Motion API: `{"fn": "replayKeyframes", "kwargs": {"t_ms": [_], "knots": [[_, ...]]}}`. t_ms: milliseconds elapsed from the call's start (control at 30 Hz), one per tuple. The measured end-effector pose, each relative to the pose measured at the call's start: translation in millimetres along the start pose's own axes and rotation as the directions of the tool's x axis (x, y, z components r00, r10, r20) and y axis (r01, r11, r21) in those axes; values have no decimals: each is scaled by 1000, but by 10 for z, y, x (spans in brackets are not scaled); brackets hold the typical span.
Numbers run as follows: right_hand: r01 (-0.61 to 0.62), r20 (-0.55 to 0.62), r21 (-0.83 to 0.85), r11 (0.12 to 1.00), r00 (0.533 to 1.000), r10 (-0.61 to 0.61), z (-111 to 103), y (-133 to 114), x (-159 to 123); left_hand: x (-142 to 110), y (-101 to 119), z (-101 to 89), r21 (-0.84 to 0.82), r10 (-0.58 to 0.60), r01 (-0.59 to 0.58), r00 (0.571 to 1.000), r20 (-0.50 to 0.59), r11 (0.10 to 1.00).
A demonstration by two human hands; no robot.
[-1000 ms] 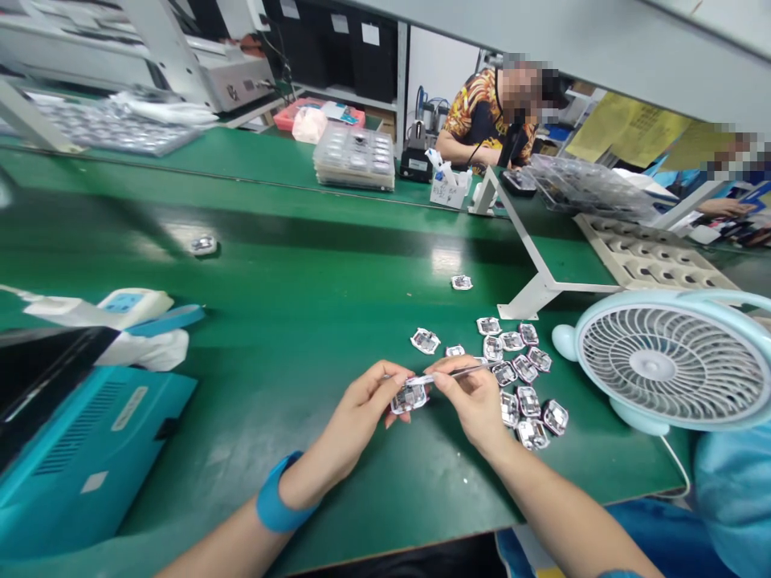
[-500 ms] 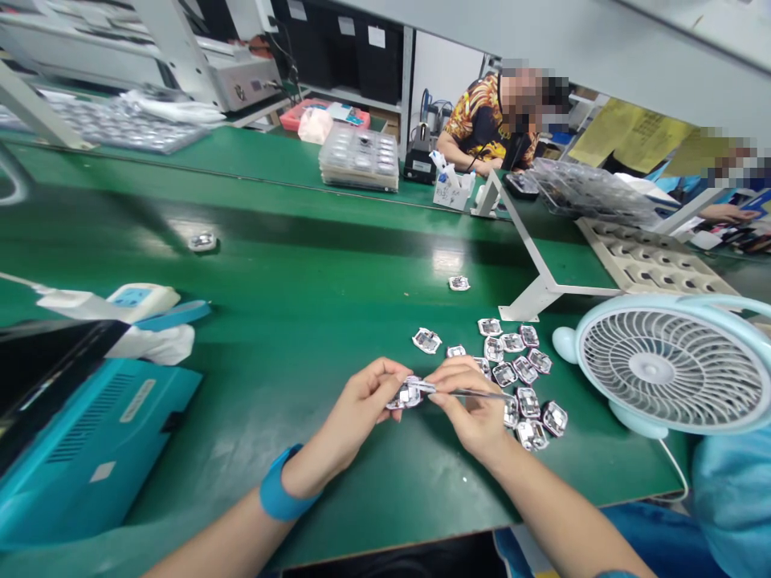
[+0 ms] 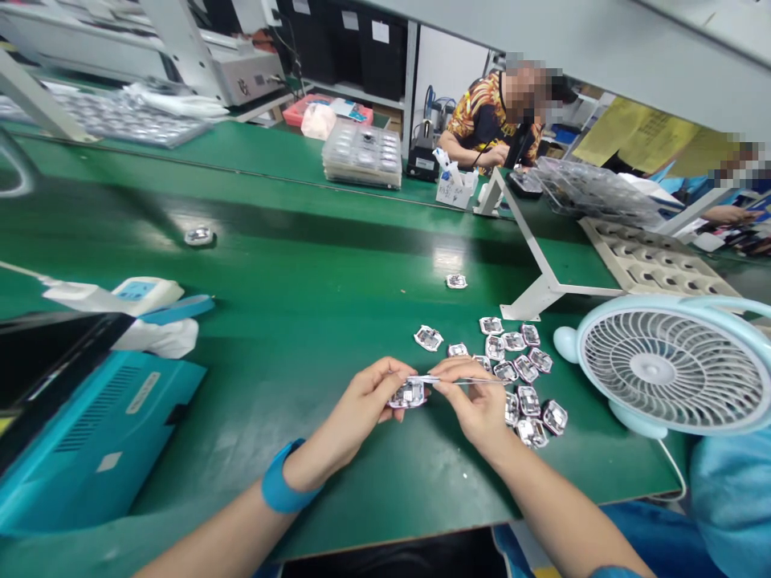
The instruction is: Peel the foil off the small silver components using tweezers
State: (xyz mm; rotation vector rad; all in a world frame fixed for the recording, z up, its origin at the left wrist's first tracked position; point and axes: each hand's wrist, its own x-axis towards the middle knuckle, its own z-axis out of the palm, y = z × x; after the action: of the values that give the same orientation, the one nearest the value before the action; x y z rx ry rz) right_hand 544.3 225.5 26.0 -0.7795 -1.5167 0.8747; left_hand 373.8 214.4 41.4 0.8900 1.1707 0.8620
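Between the thumb and fingers of my left hand (image 3: 365,399) is a small watch-shaped case (image 3: 408,394), its silvery inner parts facing up. My right hand (image 3: 473,397) is closed on a pair of thin metal tweezers (image 3: 442,380), whose tips point left and lie over the upper edge of the case. Whether the tips grip a part cannot be made out. Beside my right hand lie several similar open cases (image 3: 528,400) in a loose cluster. Another case (image 3: 428,338) lies just beyond my hands.
A pale blue fan (image 3: 654,365) stands at the right, near a white metal bracket (image 3: 533,299). Left is a teal-backed device (image 3: 102,449) beside a power strip (image 3: 144,291). Stacked clear trays (image 3: 361,156) are at the back, and a person (image 3: 475,120) sits beyond.
The tweezers have shifted slightly, their tips now lying flatter along the case's upper edge. The case has tilted a little more toward me. Both hands keep their hold.
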Motion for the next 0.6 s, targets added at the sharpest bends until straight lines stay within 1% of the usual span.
{"fn": "replayKeyframes", "kwargs": {"t_ms": [100, 167, 333, 500, 600], "knots": [[-66, -4, 24, 998, 998, 66, 1, 3, -11, -4, 0, -4, 15, -4, 4, 1000, -4, 1000], [-88, 4, 34, 995, 996, 88, 3, -1, -13, -9, 1, -5, 23, -4, 4, 1000, -2, 1000], [-77, 30, 17, 997, 997, 76, 1, -9, -5, -5, -13, 1, 39, 0, -1, 1000, 16, 999], [-81, 73, -52, 995, 994, 85, -11, -32, -4, 12, -33, 2, 81, 15, -16, 1000, 19, 997], [-72, 88, -84, 994, 993, 79, -14, -48, -4, 10, -24, -2, 76, 7, -8, 1000, 20, 997]]}}
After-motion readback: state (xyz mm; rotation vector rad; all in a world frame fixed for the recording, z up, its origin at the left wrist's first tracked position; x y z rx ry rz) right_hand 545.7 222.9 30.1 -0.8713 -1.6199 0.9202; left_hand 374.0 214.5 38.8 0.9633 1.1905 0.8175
